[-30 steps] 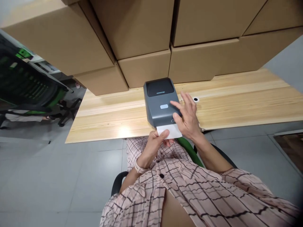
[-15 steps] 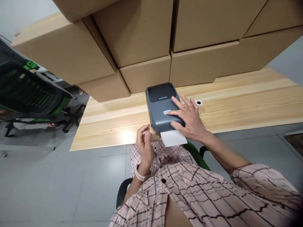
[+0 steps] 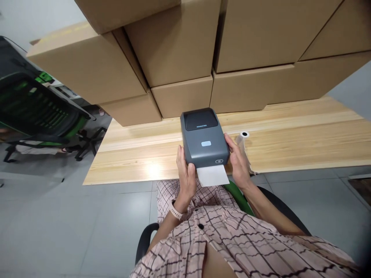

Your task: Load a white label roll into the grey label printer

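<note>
A dark grey label printer [image 3: 205,135] with a light-blue button sits on the wooden table near its front edge. White paper [image 3: 213,176] sticks out of its front slot and hangs past the table edge. My left hand [image 3: 187,175] lies along the printer's left side, thumb at the front corner. Against the right side rests my right hand [image 3: 238,164], its fingers along the casing. Between them the two hands hold the printer; the undersides of the fingers are partly hidden. Just right of my right hand stands a white paper roll [image 3: 241,139] with a dark core.
Stacked cardboard boxes [image 3: 182,96] line the back of the wooden table [image 3: 130,154]. At the left, beyond the table, is a black and green office chair [image 3: 43,108], with part of another person near it. Grey tiled floor [image 3: 116,224] lies below the front edge.
My right hand has come off the printer's top and now holds its right side. My left hand has moved up onto the left side. The button and paper roll are now uncovered.
</note>
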Motion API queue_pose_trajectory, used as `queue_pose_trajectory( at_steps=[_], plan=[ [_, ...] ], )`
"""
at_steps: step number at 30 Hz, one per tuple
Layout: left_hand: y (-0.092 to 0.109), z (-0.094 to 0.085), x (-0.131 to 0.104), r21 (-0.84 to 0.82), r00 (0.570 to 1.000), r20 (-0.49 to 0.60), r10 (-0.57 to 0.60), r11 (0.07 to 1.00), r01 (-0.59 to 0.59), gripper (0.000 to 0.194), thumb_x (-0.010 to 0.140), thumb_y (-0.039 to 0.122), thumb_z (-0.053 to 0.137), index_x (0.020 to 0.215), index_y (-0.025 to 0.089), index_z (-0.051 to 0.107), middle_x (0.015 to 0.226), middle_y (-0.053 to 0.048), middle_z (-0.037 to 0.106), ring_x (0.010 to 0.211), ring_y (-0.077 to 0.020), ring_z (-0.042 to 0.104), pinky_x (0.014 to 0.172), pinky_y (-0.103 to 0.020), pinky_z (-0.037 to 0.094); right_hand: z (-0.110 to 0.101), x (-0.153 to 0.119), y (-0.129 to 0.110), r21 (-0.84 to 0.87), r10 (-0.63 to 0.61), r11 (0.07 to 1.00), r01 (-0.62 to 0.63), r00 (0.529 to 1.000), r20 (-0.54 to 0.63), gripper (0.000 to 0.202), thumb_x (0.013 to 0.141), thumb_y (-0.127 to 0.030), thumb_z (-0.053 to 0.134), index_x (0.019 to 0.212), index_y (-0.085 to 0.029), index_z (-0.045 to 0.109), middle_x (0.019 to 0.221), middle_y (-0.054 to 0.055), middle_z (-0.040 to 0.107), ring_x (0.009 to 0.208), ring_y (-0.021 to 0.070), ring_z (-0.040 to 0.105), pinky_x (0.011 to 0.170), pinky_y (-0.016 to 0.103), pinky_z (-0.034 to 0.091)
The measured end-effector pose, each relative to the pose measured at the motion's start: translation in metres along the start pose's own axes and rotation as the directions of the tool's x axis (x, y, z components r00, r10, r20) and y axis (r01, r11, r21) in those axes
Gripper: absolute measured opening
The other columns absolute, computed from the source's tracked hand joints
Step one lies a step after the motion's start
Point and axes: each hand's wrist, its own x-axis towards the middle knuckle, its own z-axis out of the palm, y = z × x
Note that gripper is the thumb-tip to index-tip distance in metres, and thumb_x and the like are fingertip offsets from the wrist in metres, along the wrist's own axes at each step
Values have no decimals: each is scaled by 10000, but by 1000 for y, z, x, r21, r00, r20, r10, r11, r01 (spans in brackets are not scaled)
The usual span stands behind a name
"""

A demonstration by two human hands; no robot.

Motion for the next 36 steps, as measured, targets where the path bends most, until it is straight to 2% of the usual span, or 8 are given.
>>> queue_pose_trajectory(
  at_steps=[4,10,17,20,24,29,33,36],
  plan=[
    [-11,1,3,105,987,-21,161,982,-158,661,1088,588,348,1691,320,308,1785,-93,300,1689,-308,185,1379,-609,158,1,-1,3,21,-38,999,38,999,-7,565,1081,-604,387,1601,-414,504,1720,-43,434,1632,308,337,1372,580,253],
    [-2,-2,14,43,976,-60,210,977,-208,641,1080,600,349,1661,333,392,1748,-59,391,1667,-289,264,1372,-555,221,-8,11,-4,112,-50,993,46,998,33,577,1094,-631,265,1564,-434,536,1698,-50,467,1619,295,367,1358,604,270],
    [22,-20,101,-91,950,-67,304,947,-309,573,1049,627,431,1458,296,657,1546,-68,643,1496,-265,543,1276,-478,412,-10,99,-28,-109,-276,953,281,959,64,752,1034,-784,173,1668,-413,332,1738,-37,392,1640,315,315,1358,561,277],
    [9,-19,131,-81,986,-80,146,985,-153,531,997,523,590,1441,238,655,1539,-133,638,1481,-291,558,1260,-488,416,-2,146,-39,-194,-328,923,333,943,55,770,1047,-779,167,1687,-368,284,1744,1,377,1645,327,298,1357,555,257],
    [-10,-10,133,-9,993,-9,-120,993,120,517,935,412,649,1388,164,671,1519,-200,640,1418,-333,606,1194,-508,468,9,198,-49,-227,-350,910,347,936,28,789,1076,-750,137,1667,-255,301,1740,61,376,1638,287,310,1349,479,253],
    [-4,-12,121,116,986,122,-117,988,103,554,882,389,657,1389,169,676,1360,-151,738,1186,-275,697,1017,-401,548,17,250,-48,-250,-244,935,252,968,62,734,1099,-711,157,1656,-238,219,1773,43,307,1644,231,280,1355,419,224],
    [15,-18,128,468,961,156,-228,874,131,654,837,343,636,1467,166,629,966,-92,787,906,-279,712,857,-398,535,19,245,-50,-307,-307,906,290,952,-8,755,1078,-744,209,1692,-309,148,1786,21,281,1648,269,262,1355,464,269],
    [27,-19,135,604,939,199,-280,789,108,659,841,304,584,1485,163,608,886,-104,790,926,-331,736,840,-411,522,18,208,-53,-336,-407,866,372,913,-39,590,1096,-667,328,1541,-318,496,1554,48,592,1451,273,546,1242,479,458]
  ],
)
